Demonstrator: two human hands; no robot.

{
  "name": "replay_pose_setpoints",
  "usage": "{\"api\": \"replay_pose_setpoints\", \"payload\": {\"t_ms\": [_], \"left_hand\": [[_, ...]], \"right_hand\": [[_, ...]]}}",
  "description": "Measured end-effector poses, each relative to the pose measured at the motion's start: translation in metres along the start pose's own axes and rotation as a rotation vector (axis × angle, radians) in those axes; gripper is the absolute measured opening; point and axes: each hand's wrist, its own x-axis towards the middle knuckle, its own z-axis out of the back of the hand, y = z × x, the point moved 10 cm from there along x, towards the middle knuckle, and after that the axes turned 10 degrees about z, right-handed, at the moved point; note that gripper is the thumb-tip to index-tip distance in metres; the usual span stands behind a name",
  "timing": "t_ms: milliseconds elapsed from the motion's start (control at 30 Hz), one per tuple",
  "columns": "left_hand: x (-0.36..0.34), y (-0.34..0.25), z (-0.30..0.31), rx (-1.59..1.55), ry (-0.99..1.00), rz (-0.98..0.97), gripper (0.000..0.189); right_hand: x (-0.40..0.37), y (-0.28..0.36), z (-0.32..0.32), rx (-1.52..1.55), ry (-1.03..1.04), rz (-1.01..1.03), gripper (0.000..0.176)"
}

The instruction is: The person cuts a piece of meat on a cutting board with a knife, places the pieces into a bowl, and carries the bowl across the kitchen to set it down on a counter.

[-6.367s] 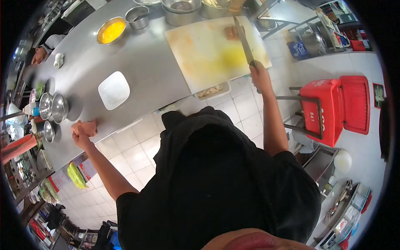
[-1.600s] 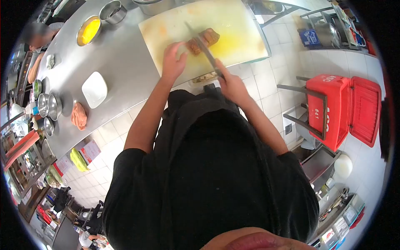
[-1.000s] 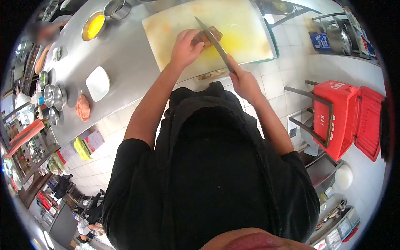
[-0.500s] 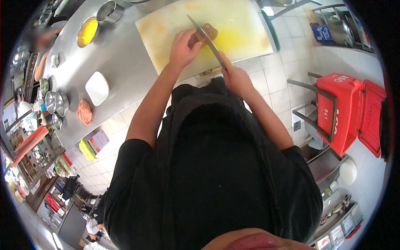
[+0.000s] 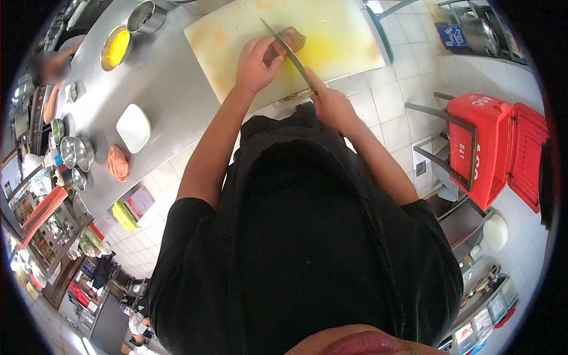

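Observation:
A brown piece of cooked meat [image 5: 294, 39] lies on a large pale cutting board [image 5: 331, 23] stained yellow. My left hand [image 5: 255, 59] presses down on the meat's left part. My right hand [image 5: 331, 107] grips the handle of a long knife [image 5: 284, 44], whose blade crosses the meat right beside my left fingers. My black shirt hides the table's near edge below the board.
On the steel table [image 5: 171, 77] stand a bowl of yellow liquid [image 5: 115, 48], a white square dish [image 5: 134, 127], an orange cloth [image 5: 118, 163] and several small metal bowls [image 5: 76, 152]. A red crate [image 5: 482, 148] stands on the tiled floor at right. Another person [image 5: 50, 68] is at the far left.
Earlier my left hand was on the orange cloth at the left while the right held the knife over the board. Since then the left hand moved onto the meat and the knife works across it.

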Motion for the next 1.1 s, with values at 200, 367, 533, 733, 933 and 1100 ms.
{"api": "replay_pose_setpoints", "payload": {"t_ms": [200, 367, 533, 733, 933, 1100], "left_hand": [[0.003, 0.003, -0.002, -0.014, 0.003, -0.059, 0.051], [0.000, 0.005, -0.003, 0.013, -0.003, -0.046, 0.051], [0.003, 0.010, -0.005, -0.004, 0.001, -0.012, 0.049], [0.005, 0.008, -0.005, 0.001, 0.012, 0.024, 0.048], [0.007, 0.008, -0.006, 0.022, 0.006, 0.018, 0.047], [-0.005, 0.020, -0.001, 0.046, -0.029, 0.061, 0.047]], "right_hand": [[0.002, 0.009, 0.002, -0.010, 0.076, -0.030, 0.071], [-0.016, 0.020, 0.013, 0.050, 0.136, -0.097, 0.071], [-0.013, 0.024, 0.018, 0.076, 0.155, -0.091, 0.073], [0.010, 0.008, -0.011, 0.079, 0.115, -0.095, 0.078], [0.034, 0.004, -0.011, 0.017, 0.068, -0.079, 0.081], [-0.027, -0.007, -0.016, 0.022, 0.225, -0.202, 0.085]]}}
